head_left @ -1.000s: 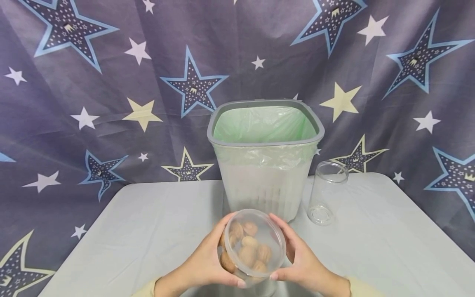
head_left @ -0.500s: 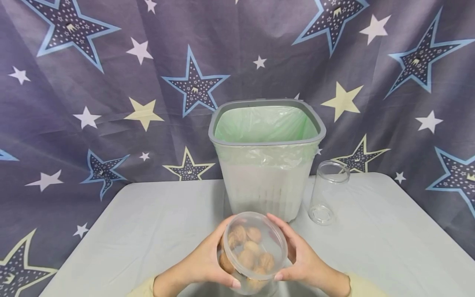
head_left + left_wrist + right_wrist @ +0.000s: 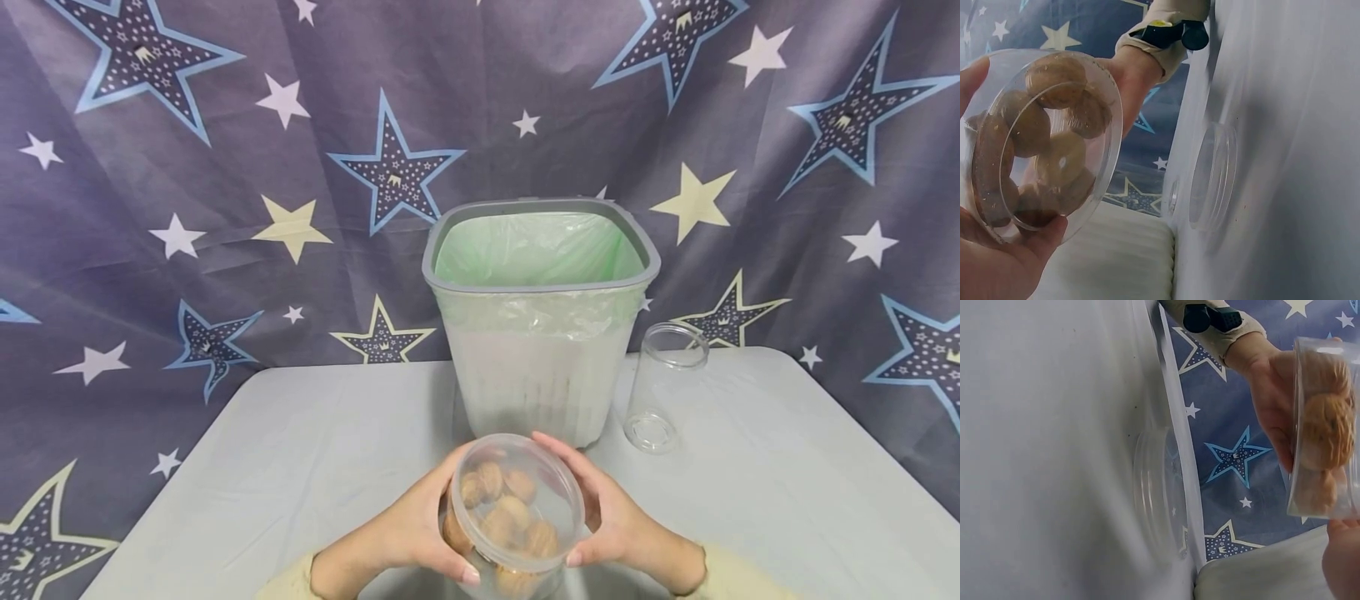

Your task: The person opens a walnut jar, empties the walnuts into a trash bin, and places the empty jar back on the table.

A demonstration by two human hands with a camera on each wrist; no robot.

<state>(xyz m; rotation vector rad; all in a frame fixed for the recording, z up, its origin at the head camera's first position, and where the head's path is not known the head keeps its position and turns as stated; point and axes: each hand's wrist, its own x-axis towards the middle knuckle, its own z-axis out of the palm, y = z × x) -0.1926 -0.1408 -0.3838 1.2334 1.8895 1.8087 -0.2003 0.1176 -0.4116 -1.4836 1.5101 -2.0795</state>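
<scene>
Between my two hands is a clear round plastic tub with several walnuts inside, tilted low over the table's near side. My left hand grips its left side, thumb at the lower front. On the opposite side my right hand grips it with curled fingers and thumb. From the left wrist view, the walnuts show through the tub's round end. A side-on look in the right wrist view shows walnuts stacked behind the clear wall. Whether a lid covers the tub, I cannot tell.
Beyond the tub stands a bin with a grey rim and pale green liner bag. To its right is a tall clear jar. A shallow clear round plastic piece lies on the table below. A star-patterned cloth hangs behind.
Both hands have lowered the tub slightly toward the near edge, and its tilt has shifted a little. The walnuts stay inside. The bin and jar have not moved.
</scene>
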